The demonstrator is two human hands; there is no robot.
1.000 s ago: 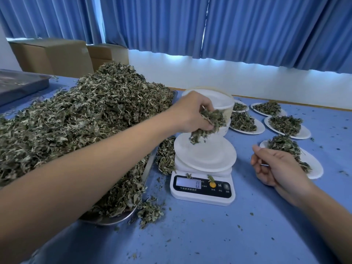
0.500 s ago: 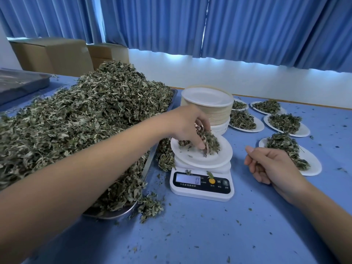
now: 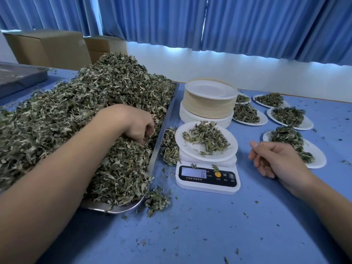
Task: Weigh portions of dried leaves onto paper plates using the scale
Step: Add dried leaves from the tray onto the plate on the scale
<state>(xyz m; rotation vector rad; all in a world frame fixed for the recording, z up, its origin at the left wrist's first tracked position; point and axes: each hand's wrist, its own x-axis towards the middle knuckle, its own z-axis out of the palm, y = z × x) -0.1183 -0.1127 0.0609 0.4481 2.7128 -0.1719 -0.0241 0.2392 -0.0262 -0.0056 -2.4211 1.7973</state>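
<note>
Digging into the dried leaves (image 3: 76, 115) heaped high in the metal tray (image 3: 164, 128), the left hand (image 3: 133, 123) has its fingers curled downward close to the tray's right rim. The fingertips are buried with leaves caught between them, so how much it grips cannot be made out. The right hand (image 3: 276, 161) rests on the blue table (image 3: 209, 235) to the right of the scale (image 3: 207, 184), fingers loosely curled, with nothing seen in it.

On the scale sits a white paper plate (image 3: 187, 149) carrying a small portion (image 3: 207, 139) of leaves spread over its middle. Behind it stands a stack of paper plates (image 3: 209, 107): one white on top, tan ones beneath, white ones at the bottom. To the right lie five filled plates (image 3: 317, 161), each with its own mound, well apart from the tray; the one farthest back on the left is half hidden by the stack. Spilled leaves (image 3: 169, 149) lie between the tray and the scale, and more at the tray's near corner.

The scale's black panel bears a grey display (image 3: 193, 172) showing one digit, possibly a 6 or a 0, an orange button (image 3: 218, 174) and the letter M; the small characters below are too fine to read. A second tray (image 3: 21, 77) at far left is cut off by the frame edge, beside cardboard boxes (image 3: 49, 48) under blue curtains (image 3: 247, 25).
</note>
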